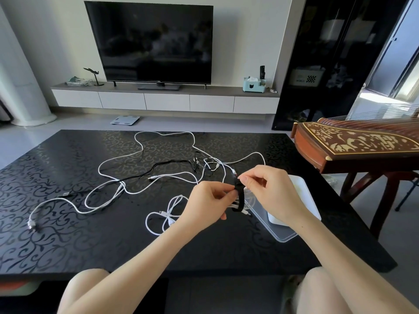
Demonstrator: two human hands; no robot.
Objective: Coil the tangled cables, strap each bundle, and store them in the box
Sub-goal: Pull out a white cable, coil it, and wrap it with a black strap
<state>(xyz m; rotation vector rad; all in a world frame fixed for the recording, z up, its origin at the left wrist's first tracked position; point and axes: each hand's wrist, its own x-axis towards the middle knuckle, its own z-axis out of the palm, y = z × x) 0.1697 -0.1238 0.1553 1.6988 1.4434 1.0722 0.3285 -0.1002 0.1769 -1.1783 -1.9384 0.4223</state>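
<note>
The fingers (246,179) of the right hand (269,189) pinch the upper end of a black fabric strap (240,198). The fingers of the left hand (207,198) close narrowly on the small coil of white cable (249,203) that the strap wraps. The bundle is held above the table (68,223), between the two sets of fingertips. Just beyond and below the right fingers sits a shallow clear plastic box (281,234) with a white rectangular tray or lid (306,198) against it. No bundle shows inside it. Beside the left fingers lies a short loose white cable (169,211). Farther out, long white cables (121,185) and a thin black cable (174,162) sprawl across one another, uncoiled. The task looks to be at an early stage. One coil is wound and being strapped. Whether the strap is fastened cannot be told. The other cables are neither coiled nor strapped, and nothing appears stored.
</note>
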